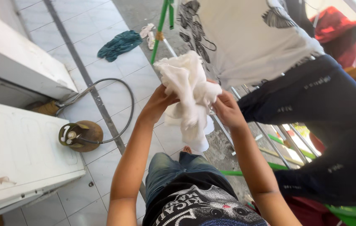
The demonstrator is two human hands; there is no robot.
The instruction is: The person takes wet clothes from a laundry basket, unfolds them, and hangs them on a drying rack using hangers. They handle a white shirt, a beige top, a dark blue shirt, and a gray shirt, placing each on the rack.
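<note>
Holding a crumpled white cloth (188, 94) up at chest height, above the tiled floor (115, 90) and just in front of the drying rack (245, 113). Gripping it from both sides: left hand (158, 102) pinching the left edge, fingers curled tight into the folds; right hand (227, 109) bunching the right edge, fingers likewise closed on the fabric. Sagging and hanging loosely between the two grips, so probably soft, light and limp, possibly damp, though impossible to tell from here. Unlikely to slip or break; likely to flop and tangle unless taken by a hem or two corners and spread out.

Crowding the right side: a white printed shirt (245, 42) and dark trousers (332, 121) draped over the rack, touching or nearly touching the cloth's far side, with a red garment (332, 25) behind. Running past just beside the cloth, the rack's green frame (161, 29) and metal rails.

Lying well apart on the floor: a teal rag (119, 44), a pair of pale sandals (147, 33). Standing near the left arm: a gas cylinder (81, 134) with a grey hose (123, 109) looping away, beside a white appliance (19, 155).
</note>
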